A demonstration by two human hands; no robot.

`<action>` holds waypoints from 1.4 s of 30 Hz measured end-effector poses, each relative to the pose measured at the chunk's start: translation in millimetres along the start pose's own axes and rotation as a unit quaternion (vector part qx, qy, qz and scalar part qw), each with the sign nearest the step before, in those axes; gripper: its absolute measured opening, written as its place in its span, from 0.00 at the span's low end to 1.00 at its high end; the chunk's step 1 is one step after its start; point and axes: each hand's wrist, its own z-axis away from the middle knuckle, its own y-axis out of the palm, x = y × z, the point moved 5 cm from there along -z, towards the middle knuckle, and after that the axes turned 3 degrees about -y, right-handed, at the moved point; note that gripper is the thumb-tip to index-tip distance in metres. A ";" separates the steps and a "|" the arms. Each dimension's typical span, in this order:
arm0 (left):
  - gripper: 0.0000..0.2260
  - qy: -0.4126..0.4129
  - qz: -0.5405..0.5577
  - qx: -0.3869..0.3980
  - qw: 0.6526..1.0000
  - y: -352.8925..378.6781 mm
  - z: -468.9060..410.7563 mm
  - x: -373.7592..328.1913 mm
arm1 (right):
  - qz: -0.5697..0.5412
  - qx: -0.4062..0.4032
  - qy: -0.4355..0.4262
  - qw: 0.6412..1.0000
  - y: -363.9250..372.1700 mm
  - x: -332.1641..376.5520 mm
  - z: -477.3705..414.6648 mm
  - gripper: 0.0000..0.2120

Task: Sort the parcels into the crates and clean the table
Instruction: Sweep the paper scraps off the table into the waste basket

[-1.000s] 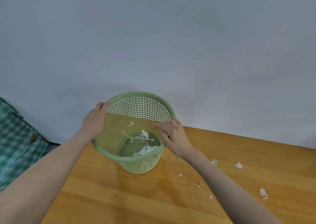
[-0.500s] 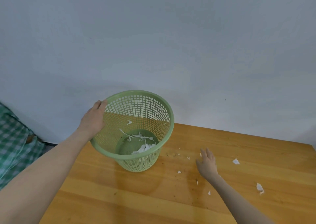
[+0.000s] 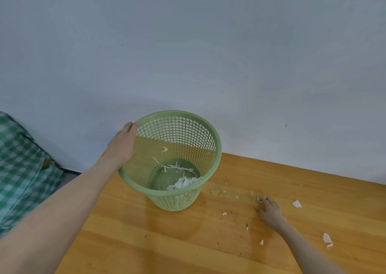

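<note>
Fingers (image 3: 132, 127) of left hand (image 3: 123, 146) curled over the left rim of the basket (image 3: 177, 202), gripping it. Right hand (image 3: 272, 212) lay flat on the surface (image 3: 146, 242), straight fingertips touching a small white scrap (image 3: 259, 199). Basket stood on its base near the surface's far left corner, mouth up, long axis roughly vertical. Pale green plastic mesh, round, tapering to the base, torn white paper (image 3: 181, 184) in the bottom. More scraps (image 3: 296, 203) lay scattered right of it. Checked cloth (image 3: 18, 169) at far left.
</note>
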 end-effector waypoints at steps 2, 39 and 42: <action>0.36 0.000 -0.001 0.000 1.000 0.2 0.0 0.4 | 0.016 -0.005 -0.018 1.000 4.8 2.8 1.6 0.27; 0.35 0.005 0.003 -0.003 1.000 -3.2 3.4 -2.0 | -0.305 -0.254 -0.267 0.878 -82.1 137.7 71.3 0.20; 0.35 0.005 -0.001 -0.002 1.000 -3.6 3.1 -2.2 | -0.286 -0.230 -0.088 0.926 -49.4 50.6 45.4 0.23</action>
